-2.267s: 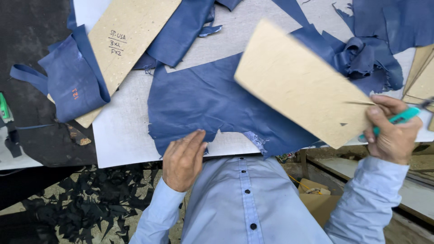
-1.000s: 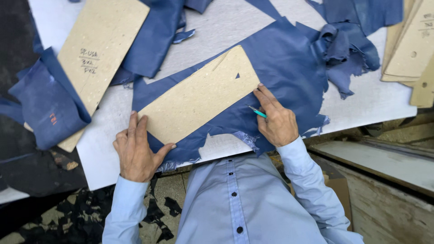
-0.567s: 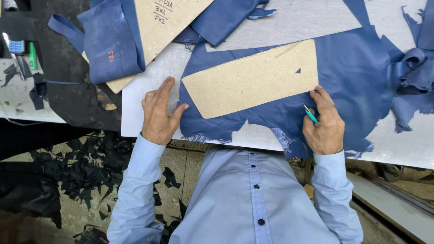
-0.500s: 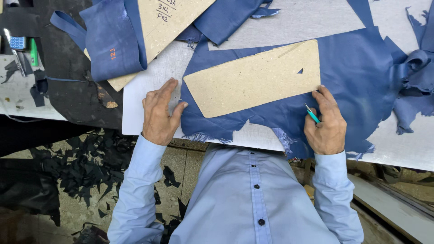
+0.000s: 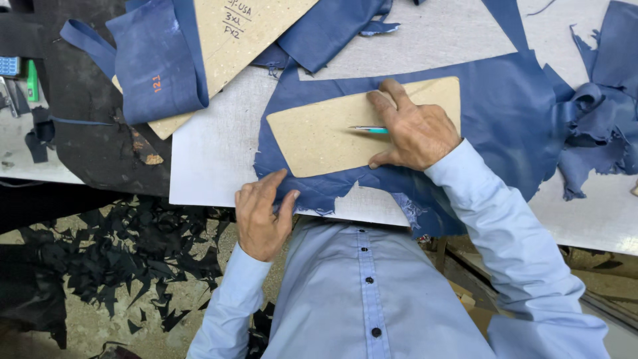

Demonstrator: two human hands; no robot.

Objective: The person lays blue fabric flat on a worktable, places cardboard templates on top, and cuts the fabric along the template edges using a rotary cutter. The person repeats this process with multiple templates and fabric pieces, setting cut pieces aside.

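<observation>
While the cardboard pattern is already laid flat on the blue leather piece, no traced line or cut along its edge can be seen yet, so the marking seems to be only at its start. The pattern is pressed down by the right hand, whose fingers are spread on it, and a teal pen is gripped in this hand, its tip resting on the cardboard. Just below the pattern's left corner, the leather's torn edge is pinched by the left hand. A second pattern, partly wrapped in blue leather, is lying above the first one on the tabletop.
</observation>
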